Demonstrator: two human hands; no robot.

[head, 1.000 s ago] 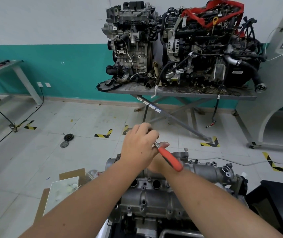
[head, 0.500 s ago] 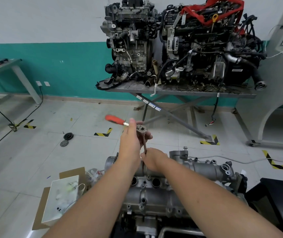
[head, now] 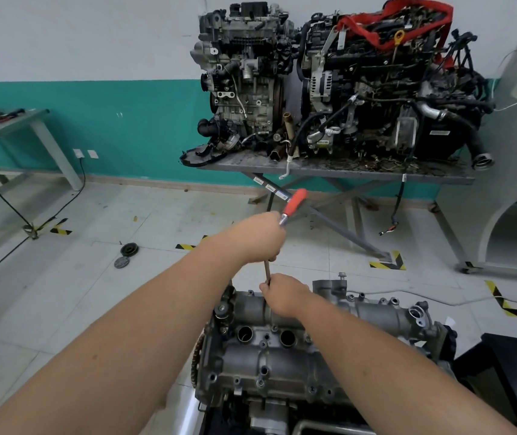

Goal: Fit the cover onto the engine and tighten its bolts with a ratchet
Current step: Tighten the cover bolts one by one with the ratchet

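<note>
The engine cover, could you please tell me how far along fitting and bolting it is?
Done: the cover sits on the engine, with several bolt heads showing. In hand: the left hand grips the ratchet at its head, the right hand steadies the extension bar over the cover's far edge. Left: one bolt stands proud at the far edge; whether the others are tight cannot be told.

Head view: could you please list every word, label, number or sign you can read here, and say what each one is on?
No text can be read.
Stickers on the table brace: print too small to read.
White label on the black housing of the right-hand engine: blurred.
Yellow-black floor tape: hazard stripes only, no words.
Ratchet and cover: no marking legible.
</note>
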